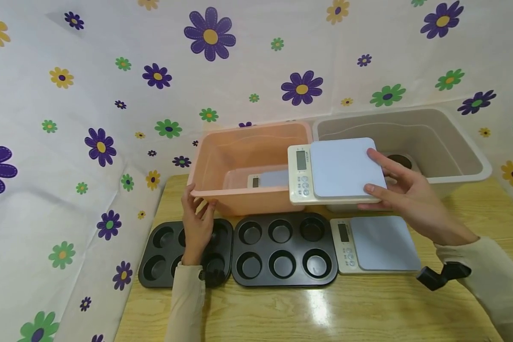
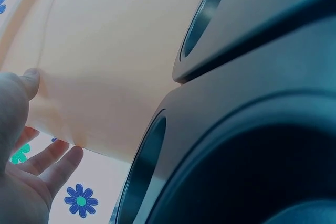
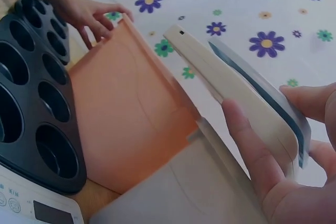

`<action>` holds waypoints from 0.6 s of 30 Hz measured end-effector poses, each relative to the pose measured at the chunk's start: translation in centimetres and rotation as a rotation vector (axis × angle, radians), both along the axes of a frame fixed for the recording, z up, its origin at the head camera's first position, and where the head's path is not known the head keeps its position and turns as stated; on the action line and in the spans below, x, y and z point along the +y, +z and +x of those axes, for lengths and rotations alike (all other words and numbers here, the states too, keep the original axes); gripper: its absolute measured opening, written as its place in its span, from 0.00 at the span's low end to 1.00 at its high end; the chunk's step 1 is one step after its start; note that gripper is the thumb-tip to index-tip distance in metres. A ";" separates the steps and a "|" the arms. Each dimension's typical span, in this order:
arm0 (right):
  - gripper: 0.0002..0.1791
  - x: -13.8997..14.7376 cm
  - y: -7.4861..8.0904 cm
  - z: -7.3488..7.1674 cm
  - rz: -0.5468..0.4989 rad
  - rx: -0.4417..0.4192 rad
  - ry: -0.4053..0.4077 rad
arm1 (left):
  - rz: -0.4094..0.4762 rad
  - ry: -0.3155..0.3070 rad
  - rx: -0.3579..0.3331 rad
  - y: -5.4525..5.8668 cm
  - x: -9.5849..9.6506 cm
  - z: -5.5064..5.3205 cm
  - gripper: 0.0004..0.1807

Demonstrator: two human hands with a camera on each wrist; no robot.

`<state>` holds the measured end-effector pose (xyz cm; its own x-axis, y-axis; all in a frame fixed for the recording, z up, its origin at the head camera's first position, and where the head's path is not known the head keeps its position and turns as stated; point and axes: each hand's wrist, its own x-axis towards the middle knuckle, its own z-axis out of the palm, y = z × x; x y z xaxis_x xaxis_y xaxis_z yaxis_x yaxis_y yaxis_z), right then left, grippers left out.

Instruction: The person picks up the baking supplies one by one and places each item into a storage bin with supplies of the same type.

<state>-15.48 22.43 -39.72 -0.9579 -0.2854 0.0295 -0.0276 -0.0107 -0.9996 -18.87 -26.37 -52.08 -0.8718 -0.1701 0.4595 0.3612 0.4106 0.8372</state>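
Gleaming in one bright patch near the front, the bench (image 1: pixel 278 316) runs its pale wood grain beneath everything, and behind it there's a creased white covering (image 1: pixel 248 38) scattered with purple, yellow and green flowers. Against that backdrop sit two deep bins side by side: a smooth orange bin (image 1: pixel 235 203) on the left, a larger gray bin (image 1: pixel 429 142) on the right, both plastic-looking, with rounded corners and turned-out rims.

And here's the right hand (image 1: pixel 406 192), its grip firmly around the edge of a kitchen scale (image 1: pixel 344 168), thumb and fingers on either face! That scale is raised off the bench, seen across the spot where the bins meet: cream body, small dark display, round buttons, flat pale plate with rounded corners. Over on the left, the left hand (image 1: pixel 196 228) has its grip on the orange bin's front corner, thumb on the front wall, fingers round the side.

Down inside the orange bin lies a second scale (image 1: pixel 275 178), partly hidden by the rim. In front, a dark, satin-sheened muffin tray (image 1: pixel 297 244) shows six round cups, flanked by a matching tray (image 1: pixel 168 251), partly covered by the left arm, and a third scale (image 1: pixel 384 244), lying flat.
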 end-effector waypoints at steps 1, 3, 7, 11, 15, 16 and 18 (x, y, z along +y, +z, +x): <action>0.46 -0.3 0.1 -0.2 0.016 0.006 0.003 | 0.001 0.003 0.001 0.0 0.0 0.0 0.40; 0.46 -1.1 0.4 -0.6 0.041 0.015 0.003 | 0.001 0.006 0.003 0.0 -0.1 0.1 0.40; 0.46 -2.4 0.8 -1.3 0.065 0.006 -0.020 | -0.005 0.005 0.011 0.1 -0.2 0.0 0.40; 0.45 -3.5 1.2 -2.0 0.083 -0.011 -0.047 | -0.008 -0.002 0.010 0.1 -0.2 0.0 0.40; 0.45 -4.5 1.6 -2.9 0.123 -0.037 -0.052 | -0.004 -0.006 0.007 0.1 -0.2 0.0 0.40; 0.45 -4.7 1.8 -3.2 0.121 -0.052 -0.048 | -0.003 -0.009 0.007 0.1 -0.2 0.0 0.40; 0.46 -5.2 2.2 -3.8 0.124 -0.087 -0.041 | -0.007 -0.009 0.009 0.1 -0.2 0.0 0.40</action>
<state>-19.24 17.25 -37.56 -0.9662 -0.2422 -0.0877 0.0618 0.1126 -0.9917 -18.91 -26.55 -51.96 -0.8689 -0.1590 0.4687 0.3725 0.4135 0.8308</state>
